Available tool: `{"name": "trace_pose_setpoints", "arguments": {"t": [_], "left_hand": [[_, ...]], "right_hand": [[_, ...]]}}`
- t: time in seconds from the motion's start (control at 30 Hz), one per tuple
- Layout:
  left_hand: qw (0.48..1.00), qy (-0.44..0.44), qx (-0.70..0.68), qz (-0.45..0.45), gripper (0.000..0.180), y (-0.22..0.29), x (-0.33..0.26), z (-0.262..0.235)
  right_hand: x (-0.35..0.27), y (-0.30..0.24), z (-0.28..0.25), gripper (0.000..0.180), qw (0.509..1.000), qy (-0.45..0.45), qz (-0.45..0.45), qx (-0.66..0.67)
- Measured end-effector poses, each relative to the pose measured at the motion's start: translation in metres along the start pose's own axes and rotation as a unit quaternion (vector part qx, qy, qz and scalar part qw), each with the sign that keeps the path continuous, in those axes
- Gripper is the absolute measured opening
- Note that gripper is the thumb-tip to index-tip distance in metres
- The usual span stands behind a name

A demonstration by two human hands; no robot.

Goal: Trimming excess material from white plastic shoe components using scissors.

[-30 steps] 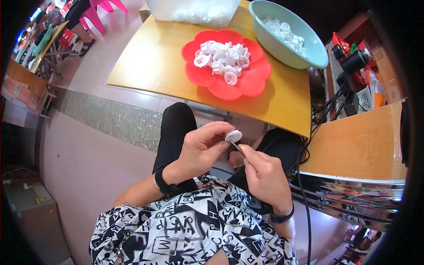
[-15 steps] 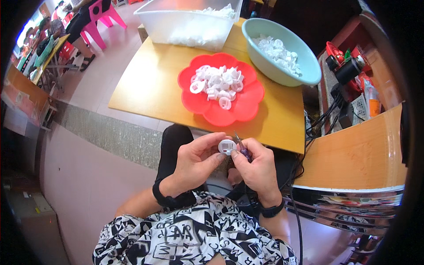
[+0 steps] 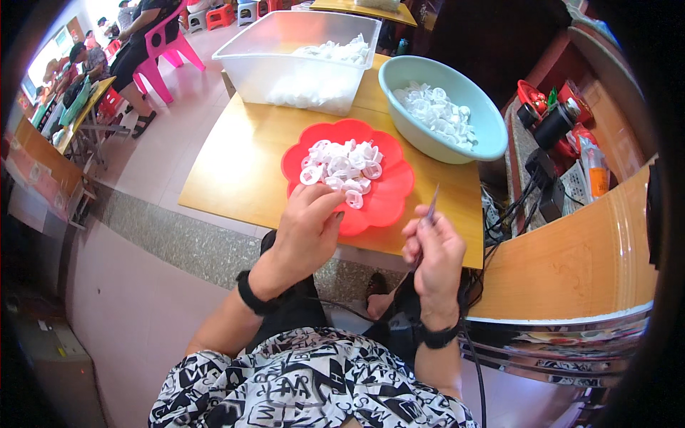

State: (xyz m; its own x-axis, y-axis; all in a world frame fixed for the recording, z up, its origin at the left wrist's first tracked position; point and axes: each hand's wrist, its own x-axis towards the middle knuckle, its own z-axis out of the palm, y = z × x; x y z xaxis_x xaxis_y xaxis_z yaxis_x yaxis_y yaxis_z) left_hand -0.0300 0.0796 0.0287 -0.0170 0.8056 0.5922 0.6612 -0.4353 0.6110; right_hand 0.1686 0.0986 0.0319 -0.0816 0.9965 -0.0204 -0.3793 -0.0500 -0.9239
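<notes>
My left hand point(image 3: 308, 227) reaches over the near left rim of the red flower-shaped bowl point(image 3: 385, 203). Its fingers are bent, with thumb and forefinger apart, and I see nothing between them. Just beyond the fingertips lies a heap of small white round plastic parts point(image 3: 344, 162). My right hand point(image 3: 437, 250) is closed around a slim pointed tool point(image 3: 432, 205) beside the table's near right corner. The tool's thin tip points up and away from me; most of its handle is hidden in my fist.
A clear plastic bin point(image 3: 285, 68) and a pale green basin point(image 3: 446, 146), both holding white parts, stand farther back on the wooden table point(image 3: 221, 167). Black cables point(image 3: 524, 196) run along the right side near a wooden desk point(image 3: 564, 267). People sit at the far left.
The white round part that my hands held together is no longer seen in them. My left hand has moved forward to the red bowl. My right hand has moved right with the tool.
</notes>
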Motion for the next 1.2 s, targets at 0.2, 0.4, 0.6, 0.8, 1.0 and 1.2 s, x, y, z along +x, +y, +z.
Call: {"name": "trace_pose_setpoints", "arguments": {"t": [0.2,0.4,0.6,0.8,1.0,1.2], "left_hand": [[0.981,-0.105,0.162,0.032,0.022,-0.012,0.024,0.022],[0.98,-0.102,0.167,0.032,0.011,-0.016,0.021,0.027],[0.992,-0.024,-0.119,-0.043,0.011,0.003,0.005,0.015],[0.846,-0.085,-0.44,-0.287,0.013,0.045,-0.029,0.001],[0.817,-0.043,-0.52,-0.246,0.015,0.052,-0.047,0.002],[0.867,-0.043,-0.444,-0.223,0.016,0.04,-0.051,-0.003]], "right_hand": [[-0.043,0.007,-0.012,0.025,0.991,-0.039,0.072,-0.105],[-0.053,0.012,-0.016,0.023,0.98,-0.066,0.059,-0.181],[-0.053,0.006,-0.007,0.023,0.971,-0.08,0.029,-0.224],[-0.053,-0.001,0.013,0.021,0.97,-0.095,-0.008,-0.223],[-0.055,-0.006,0.015,0.014,0.975,-0.112,0.104,-0.159],[-0.054,-0.007,0.015,0.013,0.968,-0.167,0.129,-0.134]]}}
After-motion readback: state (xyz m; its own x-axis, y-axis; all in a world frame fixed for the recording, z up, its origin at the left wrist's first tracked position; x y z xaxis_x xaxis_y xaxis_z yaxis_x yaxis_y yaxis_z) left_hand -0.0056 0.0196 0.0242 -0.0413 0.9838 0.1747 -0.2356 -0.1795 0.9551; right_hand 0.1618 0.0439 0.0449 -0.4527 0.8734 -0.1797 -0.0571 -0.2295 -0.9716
